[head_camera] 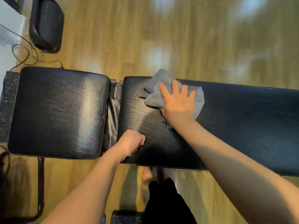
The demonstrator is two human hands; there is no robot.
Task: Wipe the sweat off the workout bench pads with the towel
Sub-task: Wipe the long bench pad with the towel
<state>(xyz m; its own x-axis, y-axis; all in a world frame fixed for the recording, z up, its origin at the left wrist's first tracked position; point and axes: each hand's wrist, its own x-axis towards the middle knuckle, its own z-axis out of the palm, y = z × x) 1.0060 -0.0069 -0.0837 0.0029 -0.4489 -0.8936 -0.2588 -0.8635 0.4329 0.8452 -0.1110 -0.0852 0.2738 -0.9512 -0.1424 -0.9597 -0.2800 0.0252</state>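
A black workout bench runs across the view in two pads: a square seat pad (59,110) on the left and a long back pad (242,123) on the right. A crumpled grey towel (155,96) lies on the back pad near its left end, by the far edge. My right hand (178,101) presses flat on the towel with fingers spread. My left hand (131,142) is curled into a fist and rests on the near left corner of the back pad, holding nothing.
The bench stands on a wooden floor (178,38). A black device (46,25) with a cable (24,52) sits at the far left. The bench frame leg (40,188) runs down at the near left. My bare foot (147,174) and dark trouser leg (165,204) are below the pad.
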